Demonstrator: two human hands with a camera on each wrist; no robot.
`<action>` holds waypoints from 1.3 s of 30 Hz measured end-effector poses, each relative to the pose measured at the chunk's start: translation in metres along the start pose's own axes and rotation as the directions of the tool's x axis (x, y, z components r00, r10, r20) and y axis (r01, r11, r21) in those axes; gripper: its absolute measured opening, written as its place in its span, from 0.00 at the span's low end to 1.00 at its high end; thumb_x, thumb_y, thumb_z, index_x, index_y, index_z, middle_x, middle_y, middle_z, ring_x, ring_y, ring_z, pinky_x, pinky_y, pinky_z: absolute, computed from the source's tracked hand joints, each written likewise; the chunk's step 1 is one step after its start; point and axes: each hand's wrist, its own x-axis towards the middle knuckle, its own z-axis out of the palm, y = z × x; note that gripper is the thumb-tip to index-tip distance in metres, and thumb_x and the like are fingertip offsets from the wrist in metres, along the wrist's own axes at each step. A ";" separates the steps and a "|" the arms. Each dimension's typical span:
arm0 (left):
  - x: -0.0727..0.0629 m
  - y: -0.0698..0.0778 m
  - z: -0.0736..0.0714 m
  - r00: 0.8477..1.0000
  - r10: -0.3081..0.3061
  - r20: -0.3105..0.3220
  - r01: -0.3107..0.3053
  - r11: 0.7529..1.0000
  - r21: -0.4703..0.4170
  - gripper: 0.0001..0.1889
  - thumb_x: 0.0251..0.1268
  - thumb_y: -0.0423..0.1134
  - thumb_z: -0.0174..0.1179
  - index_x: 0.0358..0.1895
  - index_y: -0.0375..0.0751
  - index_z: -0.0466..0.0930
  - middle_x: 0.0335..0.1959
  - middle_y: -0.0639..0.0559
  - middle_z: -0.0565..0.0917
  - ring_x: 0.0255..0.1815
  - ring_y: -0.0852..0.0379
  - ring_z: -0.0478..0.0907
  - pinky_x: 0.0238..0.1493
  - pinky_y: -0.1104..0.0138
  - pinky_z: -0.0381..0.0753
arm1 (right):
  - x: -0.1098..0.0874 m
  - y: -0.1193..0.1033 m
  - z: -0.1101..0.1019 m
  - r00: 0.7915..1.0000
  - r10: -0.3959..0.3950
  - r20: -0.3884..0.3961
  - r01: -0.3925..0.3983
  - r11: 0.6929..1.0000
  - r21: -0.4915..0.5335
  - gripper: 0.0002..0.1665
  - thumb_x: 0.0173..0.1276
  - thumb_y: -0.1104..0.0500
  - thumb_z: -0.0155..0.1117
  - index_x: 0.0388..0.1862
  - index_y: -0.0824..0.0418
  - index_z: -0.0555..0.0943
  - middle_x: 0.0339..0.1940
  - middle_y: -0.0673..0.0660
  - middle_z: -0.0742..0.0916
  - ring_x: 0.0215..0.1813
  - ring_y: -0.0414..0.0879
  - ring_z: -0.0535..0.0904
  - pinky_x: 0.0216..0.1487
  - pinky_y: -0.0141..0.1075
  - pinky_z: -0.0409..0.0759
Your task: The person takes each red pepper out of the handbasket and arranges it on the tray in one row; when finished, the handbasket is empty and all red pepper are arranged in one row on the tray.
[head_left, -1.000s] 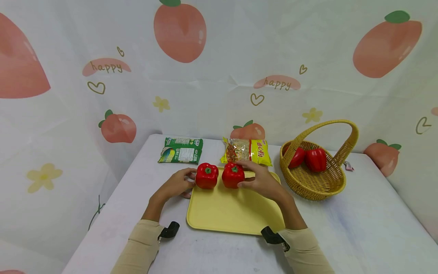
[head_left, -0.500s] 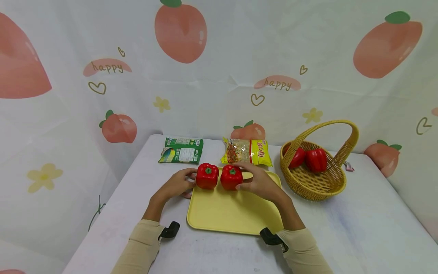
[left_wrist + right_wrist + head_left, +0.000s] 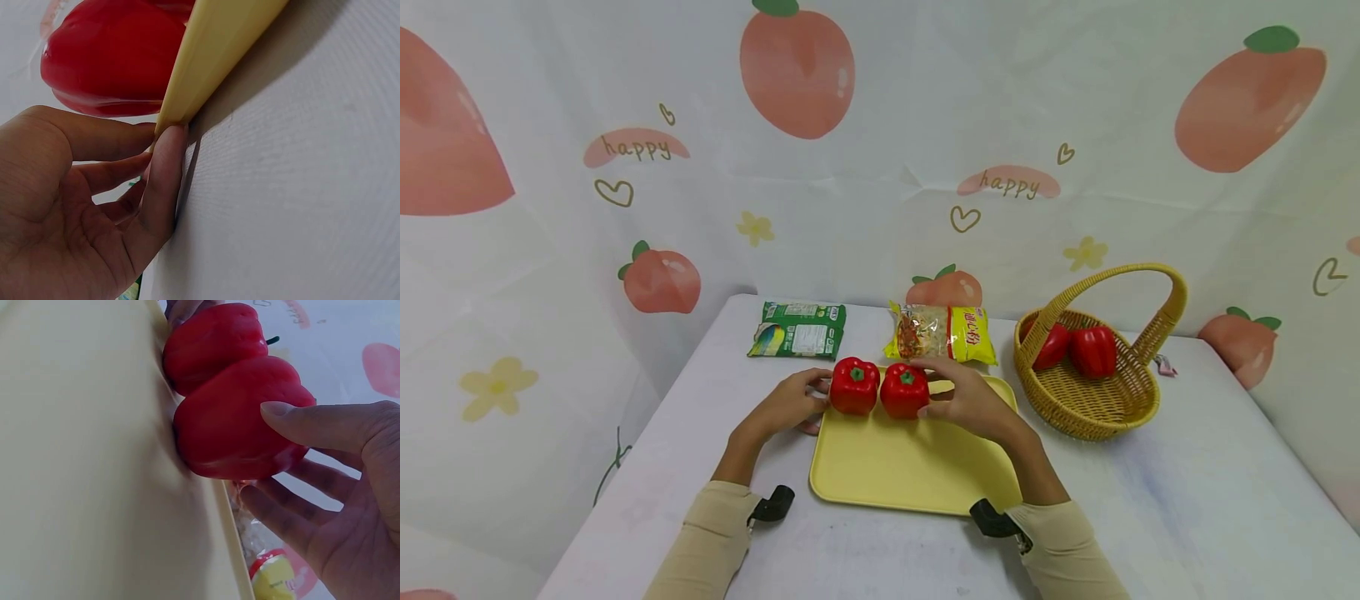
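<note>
A yellow tray (image 3: pixel 917 467) lies on the white table. My left hand (image 3: pixel 790 402) pinches the tray's left rim between thumb and fingers, as the left wrist view shows. Just beside those fingers stands a red bell pepper (image 3: pixel 853 387) in the tray's back left corner. My right hand (image 3: pixel 973 400) holds a second red bell pepper (image 3: pixel 903 392), thumb on the near side and fingers on the far side. In the right wrist view this held pepper (image 3: pixel 237 422) sits low at the tray surface, against or almost against the other pepper (image 3: pixel 215 344).
A wicker basket (image 3: pixel 1093 417) with a tall handle stands to the right, two red bell peppers (image 3: pixel 1092 351) inside. Behind the tray lie a green packet (image 3: pixel 797 331) at left and a yellow packet (image 3: pixel 940 332). A printed curtain (image 3: pixel 880 167) hangs behind the table.
My right hand has shifted slightly left and down with its bell pepper, narrowing the space to the other pepper. The left hand stays at the tray's rim.
</note>
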 end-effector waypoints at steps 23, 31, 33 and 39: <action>0.000 0.001 0.001 1.000 0.014 0.003 -0.014 1.000 -0.002 0.29 0.70 0.34 0.60 0.74 0.35 0.72 0.62 0.37 0.80 0.48 0.49 0.85 0.36 0.59 0.93 | 0.000 0.000 0.002 1.000 -0.018 0.001 0.018 1.000 -0.022 0.42 0.64 0.63 0.78 0.77 0.58 0.74 0.77 0.60 0.77 0.70 0.63 0.78 0.66 0.57 0.84; 0.000 0.001 0.001 1.000 0.006 0.002 -0.006 1.000 -0.003 0.29 0.70 0.34 0.60 0.75 0.36 0.72 0.61 0.38 0.80 0.48 0.49 0.84 0.37 0.60 0.93 | 0.000 -0.002 0.002 1.000 -0.011 0.004 0.011 1.000 -0.006 0.43 0.63 0.63 0.79 0.76 0.59 0.75 0.76 0.60 0.77 0.71 0.63 0.77 0.66 0.58 0.84; -0.001 0.002 0.001 1.000 0.001 0.002 -0.001 1.000 -0.004 0.29 0.71 0.34 0.60 0.75 0.36 0.72 0.62 0.38 0.80 0.48 0.49 0.84 0.37 0.60 0.93 | 0.000 -0.003 0.002 1.000 -0.016 0.007 0.016 1.000 -0.013 0.43 0.63 0.62 0.80 0.76 0.58 0.75 0.76 0.60 0.77 0.71 0.63 0.77 0.65 0.58 0.84; -0.002 0.002 0.000 1.000 0.006 0.003 -0.006 1.000 0.000 0.30 0.71 0.34 0.60 0.75 0.36 0.71 0.63 0.37 0.79 0.50 0.48 0.85 0.39 0.60 0.93 | -0.001 -0.008 0.001 1.000 -0.023 0.000 0.023 0.998 -0.050 0.42 0.63 0.58 0.81 0.76 0.55 0.76 0.75 0.58 0.78 0.71 0.62 0.76 0.64 0.57 0.85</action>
